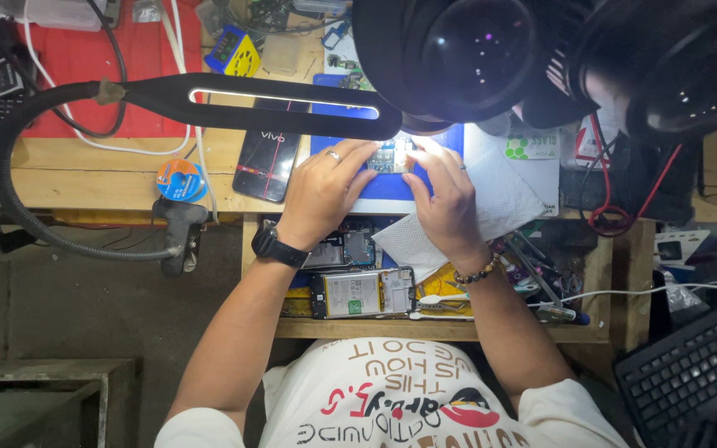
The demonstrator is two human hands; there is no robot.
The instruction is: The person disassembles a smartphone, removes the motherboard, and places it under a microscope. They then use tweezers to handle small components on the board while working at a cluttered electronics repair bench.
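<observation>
Head view, looking straight down on a crowded repair table (109,178), and both hands met under the twin microscope lenses (479,50). The left hand (325,187), ring on one finger and a black wristwatch (271,246) at the wrist, had its fingertips closed against the left edge of a small circuit board (392,156). The right hand (446,199), with a bead bracelet (476,272), pinched the same board from the right side. So each grip was pressed onto the board, with no spread fingers anywhere. Whether a fine tool sat between the right fingers, I could not tell.

The board lay brightly lit on the blue work mat (375,189), right beneath the black lamp arm (284,104) with its glowing strip. Just left of the mat lay a dark phone (265,162), and further left a blue and orange solder spool (180,178). A white cloth (504,199) spread out under the right wrist.

Nearer the person, on the lower shelf (458,329), sat an opened phone (363,292) with its battery showing. Tweezers (441,300) lay just beside it. A black keyboard (690,373) lay off to the right.

By my reading, the step in hand was close work on the board itself, steadied under the optics. Any next move there would have called for very small, steady finger motions and the board held flat on the mat.
</observation>
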